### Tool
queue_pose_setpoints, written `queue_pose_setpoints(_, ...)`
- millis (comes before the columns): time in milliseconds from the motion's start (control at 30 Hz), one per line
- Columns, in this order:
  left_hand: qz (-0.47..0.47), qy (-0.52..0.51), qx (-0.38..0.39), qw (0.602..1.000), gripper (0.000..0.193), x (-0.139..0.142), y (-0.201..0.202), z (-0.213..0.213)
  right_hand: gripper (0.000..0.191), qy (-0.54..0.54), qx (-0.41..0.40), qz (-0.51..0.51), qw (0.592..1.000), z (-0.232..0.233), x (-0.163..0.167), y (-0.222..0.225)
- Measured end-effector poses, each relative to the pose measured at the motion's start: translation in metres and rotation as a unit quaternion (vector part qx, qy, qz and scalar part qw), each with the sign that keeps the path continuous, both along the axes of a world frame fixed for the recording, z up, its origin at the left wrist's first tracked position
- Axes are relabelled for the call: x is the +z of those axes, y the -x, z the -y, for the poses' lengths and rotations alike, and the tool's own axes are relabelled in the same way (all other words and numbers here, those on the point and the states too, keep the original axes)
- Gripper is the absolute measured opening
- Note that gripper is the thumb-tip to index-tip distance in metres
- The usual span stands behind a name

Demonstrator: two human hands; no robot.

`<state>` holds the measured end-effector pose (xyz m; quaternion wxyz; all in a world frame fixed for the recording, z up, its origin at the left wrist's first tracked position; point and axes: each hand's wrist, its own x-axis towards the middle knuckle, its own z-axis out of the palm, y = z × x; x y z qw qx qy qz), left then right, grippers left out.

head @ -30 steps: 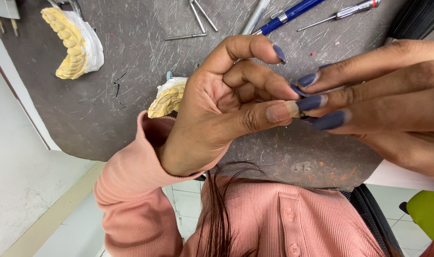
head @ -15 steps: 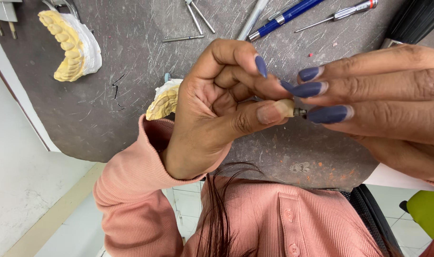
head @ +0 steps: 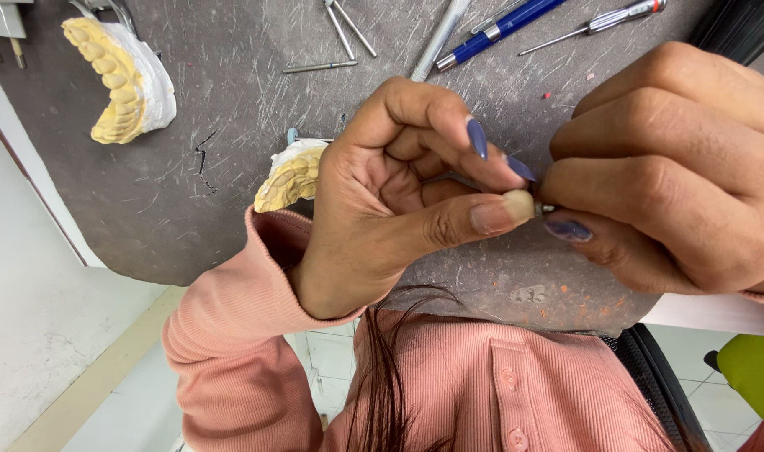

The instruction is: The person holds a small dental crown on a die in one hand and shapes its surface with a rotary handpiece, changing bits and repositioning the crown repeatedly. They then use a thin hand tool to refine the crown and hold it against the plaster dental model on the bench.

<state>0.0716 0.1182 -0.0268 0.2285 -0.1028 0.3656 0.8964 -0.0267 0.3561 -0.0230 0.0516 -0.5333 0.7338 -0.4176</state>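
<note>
My left hand (head: 382, 209), in a pink sleeve, pinches a small tooth-coloured piece (head: 518, 203) between thumb and curled fingers, above the near edge of the dark scratched worktop (head: 214, 218). My right hand (head: 675, 167) is closed around a thin metal tool. Only the tool tip (head: 547, 208) shows, and it touches the piece. Most of the tool is hidden inside the fist.
A yellow and white dental cast (head: 118, 79) lies at the far left, and a second cast (head: 290, 176) sits just behind my left wrist. A blue pen (head: 499, 29), a small screwdriver (head: 599, 23) and metal pins (head: 344, 25) lie at the back. A green seat (head: 754, 368) is at lower right.
My left index finger has curled down over the small piece. My right fingers, stretched out earlier, have folded into a fist around the tool, and both hands appear closer.
</note>
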Motion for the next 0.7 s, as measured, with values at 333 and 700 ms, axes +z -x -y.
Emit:
queue_pose_setpoints(333,-0.065,0.049,0.0,0.997,0.034,0.011,0.005,-0.004,0.009,0.009,-0.008,0.201,0.98,-0.002,0.001,-0.004)
queue_pose_setpoints(700,-0.357,0.318,-0.095,0.873,0.036,0.005,0.017,0.017,0.01,-0.033,-0.038,0.356,0.933,-0.004,0.006,-0.014)
